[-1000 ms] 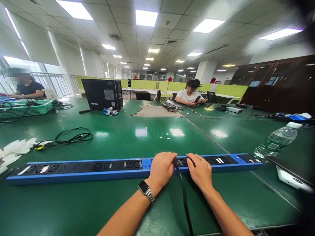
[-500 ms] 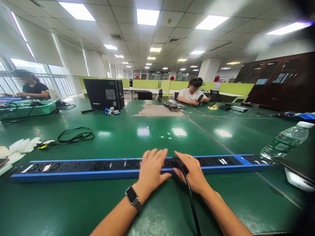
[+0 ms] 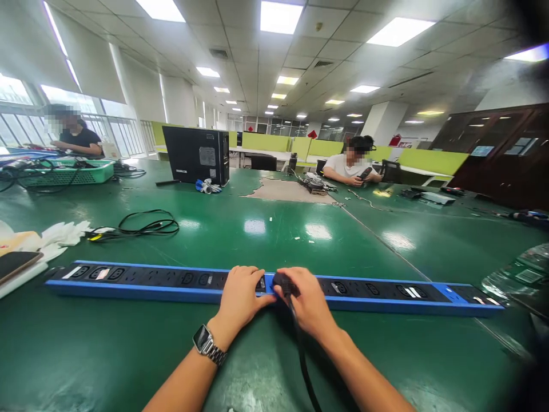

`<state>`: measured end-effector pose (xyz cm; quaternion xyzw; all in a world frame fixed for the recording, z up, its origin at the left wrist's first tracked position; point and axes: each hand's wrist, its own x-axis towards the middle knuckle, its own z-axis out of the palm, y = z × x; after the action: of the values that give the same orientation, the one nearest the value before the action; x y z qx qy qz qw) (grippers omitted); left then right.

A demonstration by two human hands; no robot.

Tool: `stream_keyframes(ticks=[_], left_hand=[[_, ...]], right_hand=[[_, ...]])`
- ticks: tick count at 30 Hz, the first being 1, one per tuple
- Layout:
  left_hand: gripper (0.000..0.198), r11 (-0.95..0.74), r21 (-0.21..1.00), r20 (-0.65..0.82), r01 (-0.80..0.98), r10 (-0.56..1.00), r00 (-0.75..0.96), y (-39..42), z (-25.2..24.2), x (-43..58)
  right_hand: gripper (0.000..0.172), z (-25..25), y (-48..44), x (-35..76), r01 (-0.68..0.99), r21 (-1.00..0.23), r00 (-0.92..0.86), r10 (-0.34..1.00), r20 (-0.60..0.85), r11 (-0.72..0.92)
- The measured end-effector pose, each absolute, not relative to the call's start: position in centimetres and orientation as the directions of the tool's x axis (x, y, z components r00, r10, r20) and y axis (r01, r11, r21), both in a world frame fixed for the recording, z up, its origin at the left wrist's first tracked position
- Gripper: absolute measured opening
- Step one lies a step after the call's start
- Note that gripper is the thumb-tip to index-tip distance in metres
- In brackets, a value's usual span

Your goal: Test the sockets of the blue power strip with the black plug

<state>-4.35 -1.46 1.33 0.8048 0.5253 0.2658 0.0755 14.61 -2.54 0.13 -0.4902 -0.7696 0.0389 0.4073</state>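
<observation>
– Both hands are on the power strip (image 3: 128, 280), about mid-length. Left hand (image 3: 240, 294) lies palm-down on top, fingers bent over the socket face, thumb pointing right. It's not wrapped round anything I can see.
– Right one?
– Right hand (image 3: 306, 303) is closed around a black plug (image 3: 282, 281), fingers and thumb clamped on its body. The plug sits on the strip's top face, just right of the left thumb. Can't tell whether the pins are seated; the hand covers that.
– Cable?
– Black cable (image 3: 301, 355) comes out under the right palm, crosses the strip's near edge and runs toward the camera between the forearms.
– How does the strip lie?
– Flat on the green worktop (image 3: 257, 229), sockets up, blue edges, running left to right. Its right end sits a little nearer the camera.
– Surroundings?
– Watch (image 3: 209, 345) on the left wrist. Coiled black lead (image 3: 146, 223) lies beyond the strip on the left, with white gloves (image 3: 64, 233) beside it. A dark flat device (image 3: 17, 262) is near the strip's left end. PC tower (image 3: 197, 155) stands further back, green basket (image 3: 68, 171) far left. A clear bottle (image 3: 518, 269) is at the right edge, blurred. Two other people are seated, one far left (image 3: 75, 137) and one across (image 3: 349, 169) holding a dark object, both well apart from the strip.
</observation>
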Motion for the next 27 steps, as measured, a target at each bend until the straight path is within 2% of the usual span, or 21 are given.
stream_keyframes(ticks=[4, 8, 12, 14, 18, 22, 27], left_hand=[[0.043, -0.45, 0.413, 0.353, 0.792, 0.881, 0.316, -1.5, 1.3, -4.4], [0.049, -0.462, 0.456, 0.354, 0.761, 0.878, 0.321, -1.8, 1.6, -4.3], [0.063, -0.568, 0.445, 0.382, 0.693, 0.82, 0.427, -2.1, 1.6, -4.2], [0.056, -0.625, 0.441, 0.416, 0.645, 0.779, 0.47, -2.0, 1.5, -4.1], [0.04, -0.692, 0.463, 0.558, 0.553, 0.713, 0.425, -1.6, 1.3, -3.4], [0.041, -0.789, 0.446, 0.696, 0.422, 0.602, 0.391, -1.1, 1.6, -0.3], [0.04, -0.734, 0.544, 0.557, 0.407, 0.679, 0.479, -0.4, 1.4, 5.7]], right_hand=[[0.028, -0.1, -2.6, 12.1, 0.819, -0.381, -0.203, 0.837, 0.509, 0.43], [0.031, 0.1, -2.7, 12.6, 0.845, -0.285, -0.277, 0.825, 0.492, 0.453], [0.054, -0.6, -2.8, 15.5, 0.856, -0.16, -0.352, 0.782, 0.514, 0.491], [0.062, -1.3, -2.9, 18.4, 0.904, -0.12, -0.29, 0.794, 0.534, 0.411], [0.061, -2.8, -3.5, 24.7, 0.972, -0.118, -0.109, 0.83, 0.547, 0.205], [0.059, -3.7, -4.0, 27.1, 0.972, -0.116, -0.107, 0.831, 0.545, 0.202], [0.056, -3.8, -4.1, 26.4, 0.968, -0.136, -0.096, 0.816, 0.57, 0.209]])
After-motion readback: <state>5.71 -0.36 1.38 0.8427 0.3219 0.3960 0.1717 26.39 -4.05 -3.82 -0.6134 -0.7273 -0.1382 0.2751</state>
